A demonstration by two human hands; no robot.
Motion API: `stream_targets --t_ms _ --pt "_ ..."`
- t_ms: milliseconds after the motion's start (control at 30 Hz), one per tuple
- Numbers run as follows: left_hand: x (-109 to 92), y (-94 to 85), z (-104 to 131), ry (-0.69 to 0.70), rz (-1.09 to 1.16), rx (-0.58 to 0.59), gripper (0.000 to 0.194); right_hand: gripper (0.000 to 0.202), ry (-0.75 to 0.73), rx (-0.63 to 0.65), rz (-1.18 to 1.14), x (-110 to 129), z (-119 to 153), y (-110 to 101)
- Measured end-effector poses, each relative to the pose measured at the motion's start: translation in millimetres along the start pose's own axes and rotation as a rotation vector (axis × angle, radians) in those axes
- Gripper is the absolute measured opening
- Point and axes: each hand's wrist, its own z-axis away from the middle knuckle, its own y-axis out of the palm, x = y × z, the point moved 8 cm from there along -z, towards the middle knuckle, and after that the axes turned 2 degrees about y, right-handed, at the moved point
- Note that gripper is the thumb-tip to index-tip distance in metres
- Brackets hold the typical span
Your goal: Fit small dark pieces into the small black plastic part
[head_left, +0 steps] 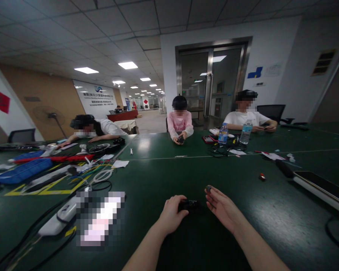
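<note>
My left hand (172, 213) is closed around a small black object (191, 204) that lies low over the green table. Its exact kind is too dark to make out. To the right, my right hand (223, 209) is turned partly palm inward, and a small dark grey piece (208, 189) is pinched at its fingertips. The other fingers of that hand are loosely extended. A short gap separates the two hands, and the piece is apart from the black object.
At left lie a white power strip (59, 218), a blurred bright screen (104, 218), cables and a blue tray (25, 172). A small red item (261, 177) and a long white device (322, 190) sit at right. Water bottles (246, 132) and three people are across the table.
</note>
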Motion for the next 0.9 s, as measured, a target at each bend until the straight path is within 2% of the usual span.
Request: stream_targets --t_ms 167,533,733,900 --pt "-1.3 -0.5 -1.2 0.061 -0.031 -0.028 0.038 0.026 -0.005 0.004 0.032 -1.0 -1.1 -0.8" --pt "3.2 3.8 -2.4 0.047 -0.059 0.005 0.039 0.033 -0.070 0.023 0.185 -3.0 -1.2 2.0" --pt "2.3 2.5 -2.2 0.055 -0.060 -0.002 0.038 0.037 -0.174 0.059 0.402 0.1 1.2 11.6" --pt "1.4 2.6 -2.8 0.070 -0.067 -0.008 0.038 0.030 -0.298 0.145 0.662 2.4 8.8 30.0"
